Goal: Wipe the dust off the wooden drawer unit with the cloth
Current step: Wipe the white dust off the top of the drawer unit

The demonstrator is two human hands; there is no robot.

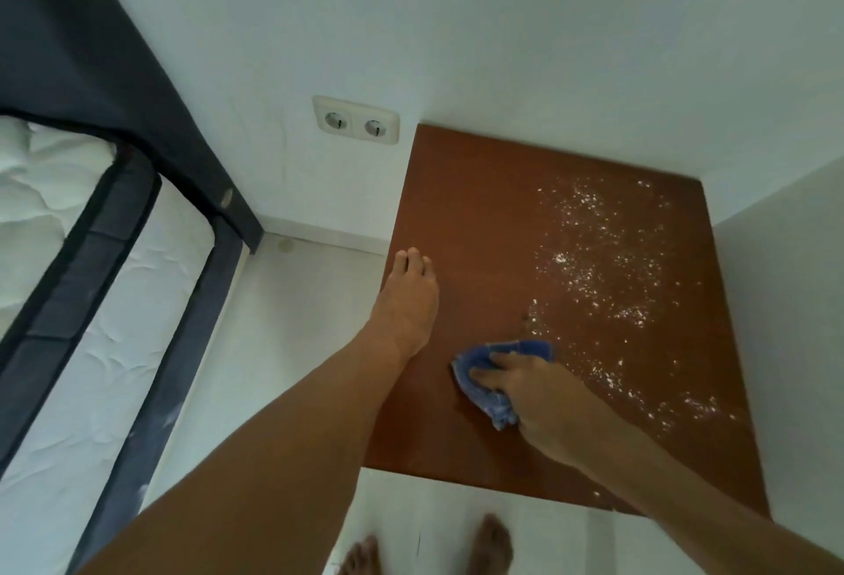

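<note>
Against the white wall corner, wooden drawer unit (479, 218) seen from above, brown top only, fronts out of sight. Near that top's front edge, blue cloth (491, 385), bunched and crumpled under the right hand (534, 392). Soft, light and limp by the look of it, so best gripped as a wad from above, with folds gathered under the palm; likely to slide easily on the smooth wood and to shed dust if lifted carelessly. Right hand partly curled, fingers (491, 371) pressed down on the cloth and closed around its bulk, knuckles raised. Left hand (408, 296) flat and released on the top's left edge, fingers extended together toward the wall, holding nothing, apparently bracing. White dust (603, 264) scattered over the top's right half, from the back toward the front right corner, just beside the cloth; left half looking clean. Wiping judged under way, much powder left.
</note>
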